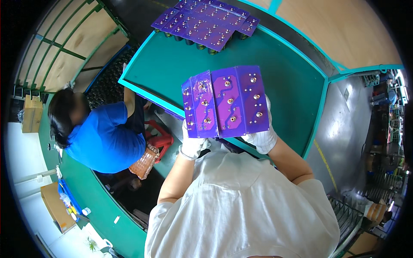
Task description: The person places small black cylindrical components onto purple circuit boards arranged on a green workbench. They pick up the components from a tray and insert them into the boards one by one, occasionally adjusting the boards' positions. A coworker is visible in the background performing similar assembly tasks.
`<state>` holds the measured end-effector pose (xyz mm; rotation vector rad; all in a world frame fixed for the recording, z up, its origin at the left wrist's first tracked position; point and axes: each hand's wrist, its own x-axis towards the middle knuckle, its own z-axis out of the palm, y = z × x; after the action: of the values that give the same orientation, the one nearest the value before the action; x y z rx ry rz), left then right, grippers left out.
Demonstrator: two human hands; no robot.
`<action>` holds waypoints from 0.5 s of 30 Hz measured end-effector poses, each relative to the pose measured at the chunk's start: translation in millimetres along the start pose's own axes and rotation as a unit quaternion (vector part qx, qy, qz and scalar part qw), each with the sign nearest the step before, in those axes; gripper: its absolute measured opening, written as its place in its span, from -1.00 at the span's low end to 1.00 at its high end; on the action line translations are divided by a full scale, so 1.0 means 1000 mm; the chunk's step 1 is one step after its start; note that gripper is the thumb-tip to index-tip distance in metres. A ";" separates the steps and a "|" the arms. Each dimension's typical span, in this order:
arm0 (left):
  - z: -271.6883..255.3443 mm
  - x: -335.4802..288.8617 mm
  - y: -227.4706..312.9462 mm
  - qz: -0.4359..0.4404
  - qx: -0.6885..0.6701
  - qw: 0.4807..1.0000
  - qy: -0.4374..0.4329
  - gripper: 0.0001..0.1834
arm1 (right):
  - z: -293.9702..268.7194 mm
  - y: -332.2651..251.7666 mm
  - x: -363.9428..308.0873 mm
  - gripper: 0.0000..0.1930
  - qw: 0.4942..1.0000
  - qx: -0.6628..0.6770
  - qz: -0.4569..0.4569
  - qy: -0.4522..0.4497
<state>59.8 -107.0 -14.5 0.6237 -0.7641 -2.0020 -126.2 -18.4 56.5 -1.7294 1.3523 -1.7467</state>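
Between my two hands is a group of purple circuit boards (230, 101), lined up side by side, with metal studs and solder points on the faces turned up. One board near the left overlaps its neighbour and has a shiny, clear film-like edge. My left hand (192, 142), in a white glove, grips the lower left side. At the lower right side, my right hand (263, 135), gloved too, holds the boards; its fingers are partly hidden beneath them. The boards are held up over the near edge of a green-topped table (288, 77).
More purple boards (206, 21) stand at the table's far edge on dark cylindrical parts. A person in a blue shirt (105, 137) sits at the left by a red stool (160, 139) and a bin of dark parts (109, 75). A green bench (101, 204) curves along the lower left.
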 end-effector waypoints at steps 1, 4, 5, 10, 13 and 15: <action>-0.001 0.003 0.000 0.007 0.010 1.000 0.006 -0.61 | 0.002 0.001 0.002 -0.23 0.999 0.026 0.030 0.005; 0.001 0.006 0.011 -0.009 0.038 0.999 0.003 -0.61 | 0.012 0.005 0.006 -0.20 0.977 0.141 0.155 0.042; -0.006 0.010 0.012 -0.027 0.044 0.999 -0.015 -0.59 | 0.016 0.006 0.011 -0.20 0.974 0.140 0.172 0.049; -0.024 0.033 -0.008 0.053 -0.079 0.993 -0.070 -0.28 | 0.033 -0.006 0.079 -0.27 0.950 -0.303 -0.077 0.002; 0.008 0.056 0.020 0.017 -0.136 0.990 0.017 -0.26 | 0.056 -0.017 0.134 -0.32 0.931 -0.364 -0.016 -0.028; 0.006 0.079 0.027 -0.008 -0.220 0.975 0.039 -0.41 | 0.078 -0.009 0.171 -0.30 0.907 -0.411 0.056 -0.073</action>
<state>31.7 -185.1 -1.5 0.4429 -0.2501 -2.0581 -87.0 -177.9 149.6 -2.0428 2.2578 -0.9854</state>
